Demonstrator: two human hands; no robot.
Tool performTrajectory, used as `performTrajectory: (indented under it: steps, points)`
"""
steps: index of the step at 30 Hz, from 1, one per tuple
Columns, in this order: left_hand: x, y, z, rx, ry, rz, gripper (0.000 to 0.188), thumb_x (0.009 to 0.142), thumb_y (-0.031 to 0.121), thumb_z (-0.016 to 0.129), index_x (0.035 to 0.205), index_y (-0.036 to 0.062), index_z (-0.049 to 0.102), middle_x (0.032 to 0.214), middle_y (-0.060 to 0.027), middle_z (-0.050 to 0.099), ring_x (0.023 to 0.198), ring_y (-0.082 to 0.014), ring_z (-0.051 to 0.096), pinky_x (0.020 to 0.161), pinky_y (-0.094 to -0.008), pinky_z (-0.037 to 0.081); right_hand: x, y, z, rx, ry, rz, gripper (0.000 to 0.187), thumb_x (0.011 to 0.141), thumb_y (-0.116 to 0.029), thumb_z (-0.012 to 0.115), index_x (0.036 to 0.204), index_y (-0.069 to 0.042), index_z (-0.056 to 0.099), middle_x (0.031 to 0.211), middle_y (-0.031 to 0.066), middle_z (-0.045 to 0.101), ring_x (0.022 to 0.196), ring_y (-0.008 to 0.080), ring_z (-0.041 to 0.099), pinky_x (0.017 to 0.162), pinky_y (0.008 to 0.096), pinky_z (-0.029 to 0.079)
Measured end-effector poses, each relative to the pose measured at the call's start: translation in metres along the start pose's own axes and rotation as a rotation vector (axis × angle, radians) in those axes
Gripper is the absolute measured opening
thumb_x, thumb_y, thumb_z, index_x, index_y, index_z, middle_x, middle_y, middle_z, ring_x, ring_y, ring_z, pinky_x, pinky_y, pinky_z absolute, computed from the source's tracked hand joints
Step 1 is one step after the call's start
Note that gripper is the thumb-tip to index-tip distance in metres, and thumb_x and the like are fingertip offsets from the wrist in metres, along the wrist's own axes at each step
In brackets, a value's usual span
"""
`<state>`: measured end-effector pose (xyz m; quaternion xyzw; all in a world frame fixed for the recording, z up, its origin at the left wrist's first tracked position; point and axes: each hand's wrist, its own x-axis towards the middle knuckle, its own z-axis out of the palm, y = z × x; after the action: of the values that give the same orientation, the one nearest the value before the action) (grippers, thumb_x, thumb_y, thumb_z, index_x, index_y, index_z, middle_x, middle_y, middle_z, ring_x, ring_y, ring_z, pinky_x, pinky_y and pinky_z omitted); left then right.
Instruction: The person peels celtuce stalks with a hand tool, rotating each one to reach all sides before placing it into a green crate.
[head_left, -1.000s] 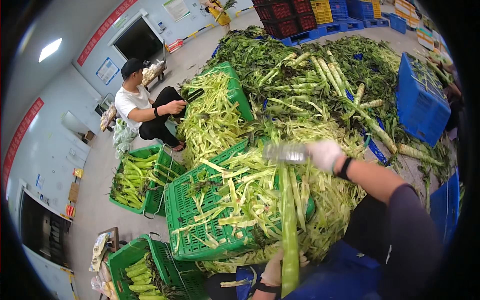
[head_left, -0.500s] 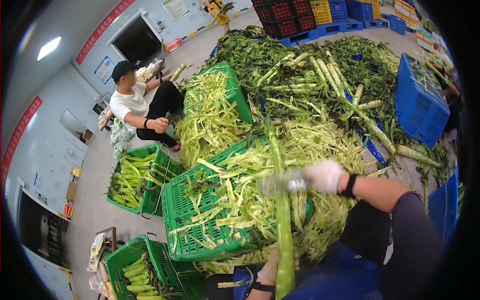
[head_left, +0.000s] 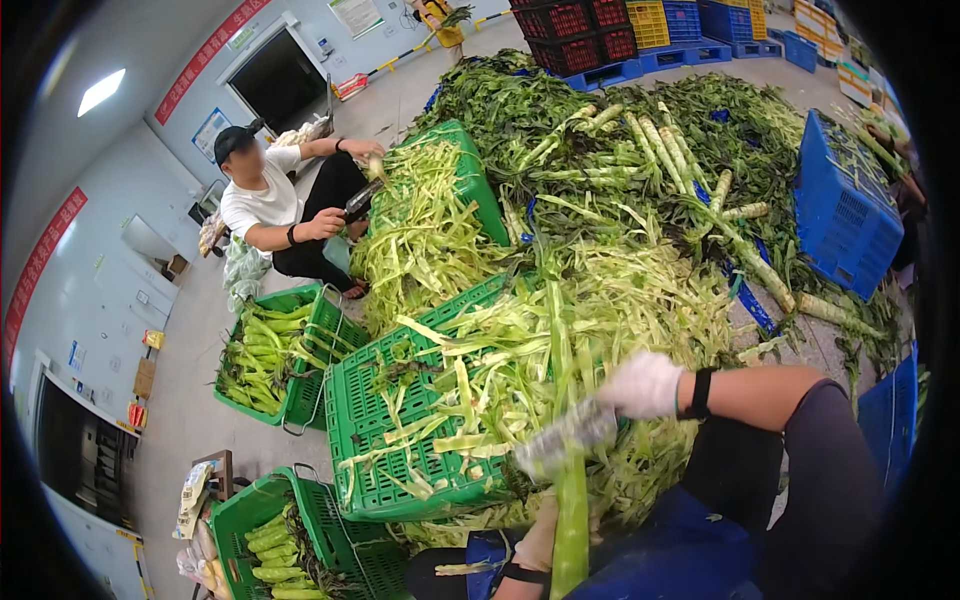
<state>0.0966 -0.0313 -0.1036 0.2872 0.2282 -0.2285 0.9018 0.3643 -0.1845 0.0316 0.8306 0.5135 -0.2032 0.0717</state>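
The right hand [head_left: 643, 386], in a pale glove, closes its grip on a metal tool [head_left: 568, 438]; the tool is blurred, so its edge is hard to make out, and the glove conceals its handle. The tool crosses a long green stalk [head_left: 572, 535], hiding a short section of it. The stalk lies lengthwise before the person, its far end hard to separate from the peelings [head_left: 655, 300] and its near end at the lower margin. The left hand [head_left: 538, 542], also gloved, has its grip around the stalk near that end; most of its fingers are hidden behind it. To the left, pale strips partly cover a green crate [head_left: 372, 470]. Beyond, a co-worker [head_left: 262, 205] holds a dark-handled knife [head_left: 362, 198], its blade indistinct. At lower left, the lower margin cuts off a second green crate [head_left: 328, 520] containing stalks. At right, a blue crate [head_left: 852, 220] partly conceals another person, and the dark lens rim crops a further blue crate [head_left: 888, 415].
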Motion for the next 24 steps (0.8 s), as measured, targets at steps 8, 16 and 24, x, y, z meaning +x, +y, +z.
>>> performTrajectory:
  steps: [8,16,24]
  points:
    - [-0.005,0.005,0.031,-0.119,0.012,-0.066,0.065,0.096,0.065,0.047,0.14,0.0175,0.047,0.1,-0.0087,0.057,0.087,-0.0256,0.055,0.08,-0.0426,0.048,0.054,0.12,-0.009,0.2,0.501,0.709,0.019,0.085,-0.009,0.06,0.1,-0.009,0.071,0.091,0.0143,0.074,0.085,0.031,0.072,0.07,0.0439,0.058]
    - [-0.013,0.01,0.036,0.028,0.193,-0.017,0.06,0.101,0.061,0.039,0.125,0.0072,0.054,0.099,-0.0098,0.062,0.089,-0.0257,0.062,0.084,-0.0462,0.055,-0.013,-0.006,0.004,0.087,0.171,0.131,0.016,0.087,-0.012,0.058,0.096,-0.012,0.07,0.079,0.013,0.07,0.077,0.0308,0.072,0.068,0.0429,0.06]
    - [-0.024,0.022,0.06,-0.001,0.151,0.003,0.063,0.098,0.065,0.04,0.116,0.0076,0.058,0.095,-0.0127,0.065,0.081,-0.0265,0.063,0.08,-0.0441,0.055,0.007,0.025,0.007,0.167,0.338,0.249,0.02,0.082,-0.01,0.06,0.099,-0.012,0.07,0.081,0.0123,0.071,0.074,0.0325,0.071,0.069,0.0467,0.058]
